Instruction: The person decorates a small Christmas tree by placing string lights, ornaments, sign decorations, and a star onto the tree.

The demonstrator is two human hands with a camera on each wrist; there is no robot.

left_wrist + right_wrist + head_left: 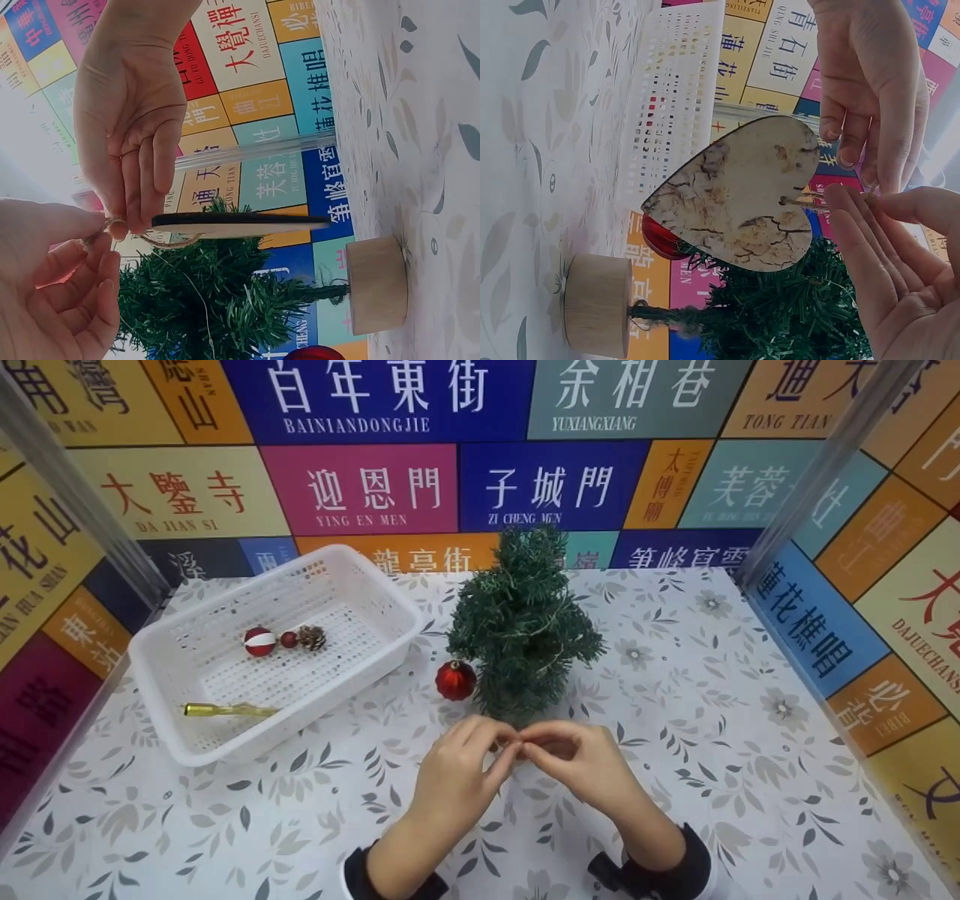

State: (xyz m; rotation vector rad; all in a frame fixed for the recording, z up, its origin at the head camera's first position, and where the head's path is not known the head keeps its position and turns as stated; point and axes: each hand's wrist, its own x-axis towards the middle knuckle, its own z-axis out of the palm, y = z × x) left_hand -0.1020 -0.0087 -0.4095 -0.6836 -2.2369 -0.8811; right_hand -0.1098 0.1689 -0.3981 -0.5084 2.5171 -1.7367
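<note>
A flat wooden heart ornament (pixel 742 195) with a bark-patterned face hangs point down from a twine loop (pixel 806 201). Both hands meet above it; in the head view they hide most of the heart. Thumb and fingers of my left hand (pixel 457 765) pinch the twine. My right hand (pixel 592 769) pinches it too, fingertips right at the left ones. Just beyond the hands stands a small green artificial Christmas tree (pixel 525 630) on a round wooden base (pixel 379 285). On the tree's left side is a red ribbed ball ornament (pixel 456 680).
A white perforated basket (pixel 161 701) stands at the left. In it lie a red and white ball (pixel 259 642), a small red ball (pixel 289 640), a pine cone (pixel 313 638) and a gold twisted stick (pixel 225 710). Sign-printed walls (pixel 360 487) enclose the leaf-patterned tabletop (pixel 675 697).
</note>
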